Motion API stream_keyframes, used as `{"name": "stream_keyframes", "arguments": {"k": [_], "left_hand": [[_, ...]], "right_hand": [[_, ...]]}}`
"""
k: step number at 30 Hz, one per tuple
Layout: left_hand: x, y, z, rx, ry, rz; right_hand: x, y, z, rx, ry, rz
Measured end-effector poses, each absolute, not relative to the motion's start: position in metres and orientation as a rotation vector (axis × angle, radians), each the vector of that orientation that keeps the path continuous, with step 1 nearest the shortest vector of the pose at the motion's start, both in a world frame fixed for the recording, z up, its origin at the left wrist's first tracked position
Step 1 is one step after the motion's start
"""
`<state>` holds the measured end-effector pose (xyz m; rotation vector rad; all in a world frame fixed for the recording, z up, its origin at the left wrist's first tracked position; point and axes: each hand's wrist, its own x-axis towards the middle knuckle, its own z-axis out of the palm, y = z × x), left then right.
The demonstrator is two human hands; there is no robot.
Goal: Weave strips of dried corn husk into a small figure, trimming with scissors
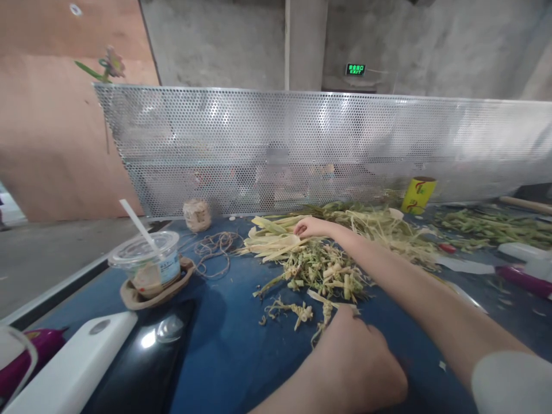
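Observation:
My left hand (351,353) is closed near the front of the table, its fingers mostly hidden behind its back. A small knotted piece of corn husk (328,310) sticks out from its fingertips. Farther forward, my right hand (311,227) reaches across from the right, fingers curled in a pinch at a pile of pale corn husk strips (271,237). Between the two hands lies a heap of knotted husk pieces (325,270). Another loose knotted piece (297,311) rests just left of my left hand.
On the left stand a lidded plastic cup (149,261) in a cardboard holder, a twine ball (197,215) and loose twine (218,253). A black panel (142,356) and white device (86,362) lie nearer. A perforated metal screen (241,149) closes the back, beside a yellow roll (418,195).

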<state>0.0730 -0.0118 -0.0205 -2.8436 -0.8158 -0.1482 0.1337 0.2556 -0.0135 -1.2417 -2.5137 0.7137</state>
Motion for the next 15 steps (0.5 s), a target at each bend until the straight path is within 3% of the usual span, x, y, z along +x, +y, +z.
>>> {"name": "stream_keyframes", "arguments": {"k": [8,15], "left_hand": [[0.072,-0.010,-0.021,-2.851,-0.795,-0.154],[0.071,-0.011,-0.017,-2.823,-0.842,-0.170]], "right_hand": [[0.140,0.261,-0.007,-1.350,-1.998,0.796],[0.148,0.260,0.004,-1.200,-1.604,0.885]]}}
